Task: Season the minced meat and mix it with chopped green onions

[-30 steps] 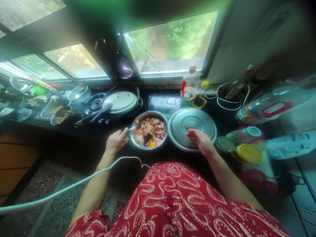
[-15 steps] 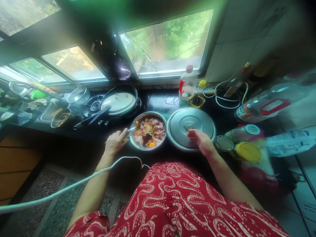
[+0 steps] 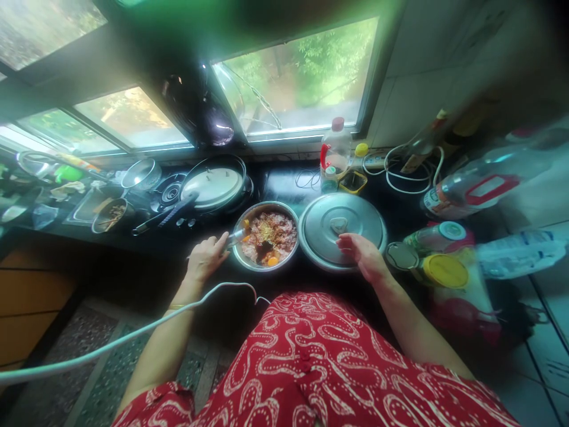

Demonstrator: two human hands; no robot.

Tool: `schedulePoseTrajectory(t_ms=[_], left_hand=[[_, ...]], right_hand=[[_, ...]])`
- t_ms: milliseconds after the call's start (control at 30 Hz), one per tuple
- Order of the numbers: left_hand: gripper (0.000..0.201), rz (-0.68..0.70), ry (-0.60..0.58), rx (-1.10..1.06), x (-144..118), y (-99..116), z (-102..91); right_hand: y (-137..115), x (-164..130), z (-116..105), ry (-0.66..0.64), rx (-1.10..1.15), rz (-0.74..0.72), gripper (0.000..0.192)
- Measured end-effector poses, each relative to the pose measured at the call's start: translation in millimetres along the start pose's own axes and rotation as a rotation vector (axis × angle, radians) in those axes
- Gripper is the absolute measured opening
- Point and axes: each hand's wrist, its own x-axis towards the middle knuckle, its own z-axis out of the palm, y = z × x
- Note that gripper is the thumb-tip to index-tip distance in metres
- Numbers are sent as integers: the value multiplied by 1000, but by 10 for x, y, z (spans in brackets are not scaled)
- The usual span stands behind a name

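Left hand [image 3: 205,258] closed around a spoon [image 3: 235,237] — its tip buried in the food of the steel bowl [image 3: 267,236] on the dark counter. Right hand [image 3: 362,255] loosely spread over the big lid [image 3: 342,228], contact unclear — bottles at right blurred.

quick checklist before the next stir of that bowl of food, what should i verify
1. Left hand grips the spoon: ok, fingers closed on the handle.
2. Spoon tip inside the steel bowl: ok.
3. Bowl steadied: not ok, the right hand rests on the flat lid beside it, not on the bowl.
4. Bowl fully on the counter: cannot tell, its near rim sits close to the counter's edge.
5. White cable away from the bowl: ok, it hangs below the left forearm.
6. Jars by the right elbow: not ok, crowded close.
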Motion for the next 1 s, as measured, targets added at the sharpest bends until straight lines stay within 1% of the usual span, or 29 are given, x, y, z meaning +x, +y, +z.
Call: schedulePoseTrajectory(t_ms=[333,600,1000], left_hand=[[53,-14,-62,4,-21,6,-28],[53,-8,-59,12,-43,1,-29],[54,-17,-87,17,-55,-2,-47]], right_hand=[[23,-12,-24,6,20,12,38],[20,-40,-38,9,5,0,37],[21,-73,-63,30,4,-5,40]])
